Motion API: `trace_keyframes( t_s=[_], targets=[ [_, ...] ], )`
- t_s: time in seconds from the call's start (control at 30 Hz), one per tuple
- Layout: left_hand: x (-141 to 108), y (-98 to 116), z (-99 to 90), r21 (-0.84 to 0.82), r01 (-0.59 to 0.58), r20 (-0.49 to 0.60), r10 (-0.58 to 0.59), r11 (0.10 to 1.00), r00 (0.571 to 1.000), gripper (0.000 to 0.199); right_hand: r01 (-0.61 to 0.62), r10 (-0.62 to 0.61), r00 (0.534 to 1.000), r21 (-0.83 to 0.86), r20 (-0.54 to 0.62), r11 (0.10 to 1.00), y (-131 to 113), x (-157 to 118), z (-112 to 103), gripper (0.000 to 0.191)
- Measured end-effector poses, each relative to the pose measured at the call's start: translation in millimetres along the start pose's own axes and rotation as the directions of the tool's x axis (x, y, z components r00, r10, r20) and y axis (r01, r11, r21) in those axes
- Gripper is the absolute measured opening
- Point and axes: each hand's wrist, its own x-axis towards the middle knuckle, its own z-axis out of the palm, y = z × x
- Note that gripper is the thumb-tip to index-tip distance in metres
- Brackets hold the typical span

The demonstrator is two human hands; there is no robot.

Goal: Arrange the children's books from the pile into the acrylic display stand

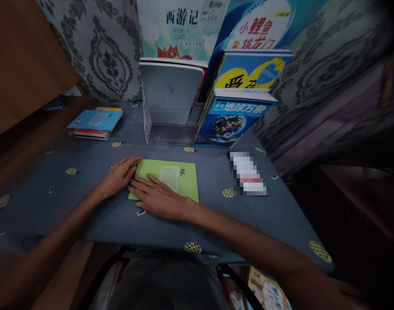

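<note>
A thin green book [188, 181] lies flat on the cloth-covered table in front of me, with a pale block of print on its upper side. Across its left part rests my right hand [158, 197], fingers stretched out and pointing left. My left hand [121, 174] is at the book's left edge, its fingers extended and the fingertips near the upper left corner. Neither hand grips anything. Under the right palm, part of the book is hidden.
Clear stands at the back hold several books, among them a blue book with a globe [227, 122]. A small stack of books [96, 122] lies at the back left. To the right is a blurred-out, phone-like object [248, 174]. Below the table's front edge, another book [268, 290] shows.
</note>
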Motion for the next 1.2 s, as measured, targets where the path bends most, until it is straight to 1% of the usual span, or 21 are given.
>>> trace_keyframes(
  t_s=[0.1,0.17,0.23,0.37,0.5,0.6,0.67,0.77,0.83,0.87,0.93,1.0,1.1,1.2],
  targets=[
    [-3.2,-1.9,4.3,0.009,-0.002,-0.009,0.002,1.000,1.000,0.049,0.068,-0.068,0.998,-0.007,0.005,0.998,-6.5,5.5,7.4,0.047],
    [-6.0,-3.8,7.8,0.027,-0.015,-0.012,0.016,1.000,1.000,0.048,0.081,-0.081,0.997,-0.003,0.002,0.997,-8.0,-1.9,9.2,0.049],
    [-8.1,-5.2,10.9,0.063,-0.023,-0.022,0.024,0.998,0.999,0.048,0.058,-0.058,0.998,0.015,-0.007,0.998,-8.1,-15.2,7.9,0.053],
    [-9.2,-4.8,14.2,0.131,-0.013,-0.028,0.017,0.991,0.999,0.049,-0.079,0.080,0.997,0.072,-0.017,0.994,0.1,-51.0,-1.1,0.062],
    [-8.3,-1.9,13.4,0.185,-0.028,-0.012,0.031,0.982,0.999,0.049,-0.232,0.243,0.967,0.134,-0.080,0.964,23.8,-86.0,-10.3,0.062],
    [-8.2,3.3,14.5,0.261,-0.064,-0.023,0.073,0.963,0.997,0.045,-0.304,0.324,0.939,0.164,-0.114,0.939,42.3,-101.0,-12.3,0.060],
    [-9.3,11.0,18.6,0.317,-0.128,-0.014,0.139,0.940,0.990,0.044,-0.322,0.343,0.932,0.165,-0.120,0.932,49.3,-104.2,-11.4,0.059],
    [-13.6,31.0,30.3,0.340,-0.268,0.025,0.276,0.901,0.961,0.044,-0.342,0.362,0.921,0.147,-0.144,0.928,51.0,-103.0,-8.7,0.059],
    [-17.1,47.9,39.3,0.327,-0.377,0.067,0.377,0.866,0.924,0.048,-0.368,0.385,0.908,0.130,-0.163,0.921,49.0,-101.5,-7.5,0.059],
    [-18.4,56.1,43.2,0.326,-0.431,0.094,0.425,0.841,0.900,0.053,-0.377,0.394,0.903,0.123,-0.171,0.918,47.9,-101.1,-7.2,0.059],
    [-19.0,69.5,48.8,0.333,-0.504,0.137,0.489,0.797,0.862,0.063,-0.385,0.402,0.897,0.121,-0.186,0.915,46.2,-101.0,-7.5,0.057],
    [-17.1,77.2,51.6,0.352,-0.535,0.147,0.519,0.768,0.842,0.064,-0.382,0.402,0.895,0.132,-0.193,0.915,45.3,-101.7,-8.6,0.056],
    [-14.1,80.4,52.9,0.368,-0.550,0.133,0.543,0.750,0.829,0.055,-0.378,0.405,0.895,0.163,-0.186,0.911,44.7,-102.6,-11.6,0.057],
    [-15.9,80.9,53.0,0.394,-0.578,0.122,0.583,0.714,0.803,0.043,-0.375,0.414,0.893,0.217,-0.175,0.901,44.1,-102.7,-16.7,0.057]
  ],
)
